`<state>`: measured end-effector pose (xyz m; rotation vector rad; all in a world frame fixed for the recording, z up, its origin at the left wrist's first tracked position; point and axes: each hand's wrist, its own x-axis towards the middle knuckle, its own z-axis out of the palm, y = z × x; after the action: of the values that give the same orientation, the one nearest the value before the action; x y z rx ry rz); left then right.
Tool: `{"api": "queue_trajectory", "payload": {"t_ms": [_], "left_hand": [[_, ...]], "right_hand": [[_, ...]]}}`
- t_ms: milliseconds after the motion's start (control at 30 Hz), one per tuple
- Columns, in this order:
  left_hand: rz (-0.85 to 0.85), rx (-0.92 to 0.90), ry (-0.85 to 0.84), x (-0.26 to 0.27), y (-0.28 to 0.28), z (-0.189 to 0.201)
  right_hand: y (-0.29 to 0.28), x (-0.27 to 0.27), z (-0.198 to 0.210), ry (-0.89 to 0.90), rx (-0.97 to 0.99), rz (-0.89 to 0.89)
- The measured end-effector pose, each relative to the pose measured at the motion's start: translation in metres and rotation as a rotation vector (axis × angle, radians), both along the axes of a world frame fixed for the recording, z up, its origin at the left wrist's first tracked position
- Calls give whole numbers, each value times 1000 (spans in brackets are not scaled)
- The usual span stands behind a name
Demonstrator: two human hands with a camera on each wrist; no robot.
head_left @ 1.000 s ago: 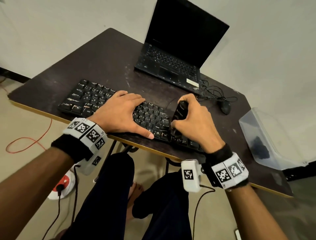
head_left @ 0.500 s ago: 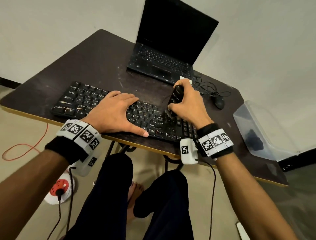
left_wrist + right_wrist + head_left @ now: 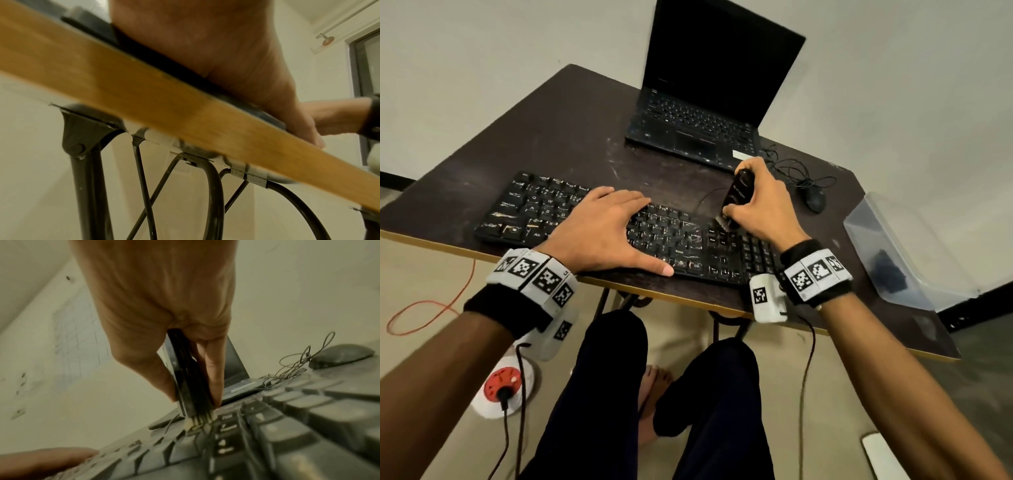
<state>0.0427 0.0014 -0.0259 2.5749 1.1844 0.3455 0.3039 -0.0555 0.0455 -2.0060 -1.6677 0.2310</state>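
A black keyboard (image 3: 524, 209) lies along the near edge of the dark table (image 3: 571, 130). My left hand (image 3: 602, 229) rests flat on its middle keys, fingers straight, thumb out along the front row. My right hand (image 3: 760, 205) grips a small black brush (image 3: 738, 195) upright, with its pale bristles (image 3: 198, 423) pressed onto the keys right of centre, near the keyboard's far edge. In the right wrist view the thumb and fingers (image 3: 213, 374) pinch the brush handle (image 3: 189, 369). The left wrist view shows my left palm (image 3: 226, 56) lying over the table's wooden edge (image 3: 144, 104).
An open black laptop (image 3: 709, 99) with a dark screen stands behind the keyboard. A black mouse (image 3: 815, 200) with a tangled cable lies right of it. A clear plastic bin (image 3: 904, 253) sits off the table's right side. A red socket reel (image 3: 501, 387) lies on the floor.
My right hand has carried the brush away from me, from the keyboard's near rows to its far edge. The left hand has stayed flat on the keys.
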Motion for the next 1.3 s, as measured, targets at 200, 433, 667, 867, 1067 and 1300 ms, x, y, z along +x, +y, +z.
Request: {"api": "queue_trajectory", "payload": {"t_ms": [200, 433, 667, 867, 1067, 1300], "left_hand": [[4, 4, 3, -1, 1, -1], [7, -5, 1, -1, 1, -1], [3, -3, 2, -1, 2, -2], [4, -4, 4, -1, 1, -2], [1, 3, 9, 0, 1, 0], [-1, -3, 6, -1, 0, 2]], "right_hand": [[6, 2, -2, 40, -13, -52], [4, -3, -2, 48, -62, -62], [10, -7, 2, 50, -118, -133], [19, -15, -3, 5, -44, -113], [19, -30, -1, 66, -32, 15], [-1, -15, 0, -2, -25, 66]]}}
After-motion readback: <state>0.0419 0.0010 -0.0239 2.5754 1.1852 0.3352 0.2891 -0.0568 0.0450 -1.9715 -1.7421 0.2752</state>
